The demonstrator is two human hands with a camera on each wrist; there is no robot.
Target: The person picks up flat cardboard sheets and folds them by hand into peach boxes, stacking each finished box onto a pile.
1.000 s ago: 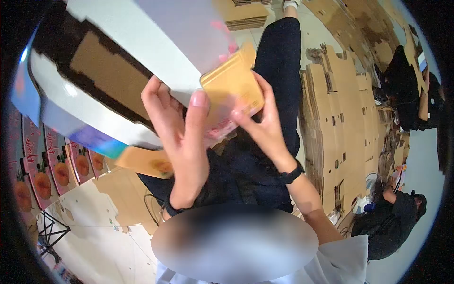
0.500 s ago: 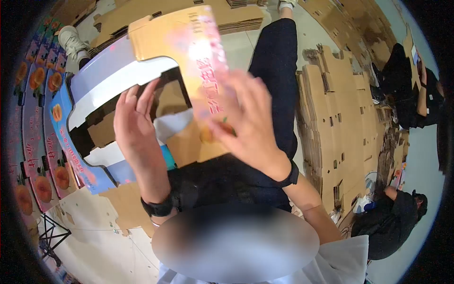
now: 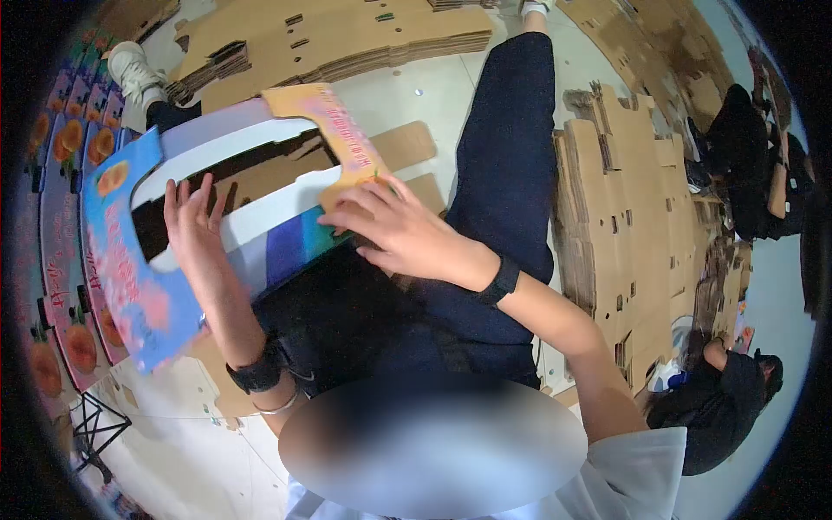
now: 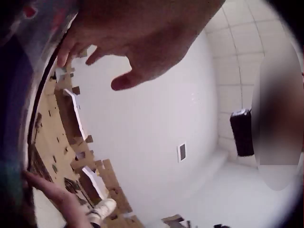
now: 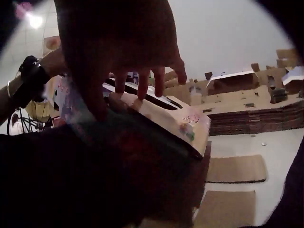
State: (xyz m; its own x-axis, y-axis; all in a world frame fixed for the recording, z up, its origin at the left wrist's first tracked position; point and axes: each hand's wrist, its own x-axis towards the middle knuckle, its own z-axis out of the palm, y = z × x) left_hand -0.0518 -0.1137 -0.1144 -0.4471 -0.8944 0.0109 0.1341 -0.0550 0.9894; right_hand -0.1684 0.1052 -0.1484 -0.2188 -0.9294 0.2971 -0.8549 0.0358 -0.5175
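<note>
A printed fruit carton [image 3: 130, 251] lies tilted across the lap and left leg, its long cut-out window facing up. Its left end panel is blue with pink lettering, its right end orange, and white inner flaps [image 3: 277, 208] border the window. My left hand [image 3: 192, 230] extends over the near side, its fingers spread at the window's left part. Across the near right corner reaches my right hand [image 3: 399, 230], fingertips at the orange and blue-green edges. In the right wrist view, the right fingers [image 5: 142, 83] stretch down onto the carton's edge, gripping nothing.
Stacks of flattened cardboard [image 3: 624, 260] lie on the right, with another flat stack [image 3: 364, 43] ahead. Printed cartons [image 3: 78, 338] stand in rows at left, near a black stand [image 3: 100, 425]. Loose cardboard pieces [image 3: 403, 143] lie beyond the carton. People in dark clothes [image 3: 719, 407] sit at far right.
The carton has turned and come down from a raised position to lie across the lap. My right hand has left the orange flap it held for the near corner. My left hand has moved left.
</note>
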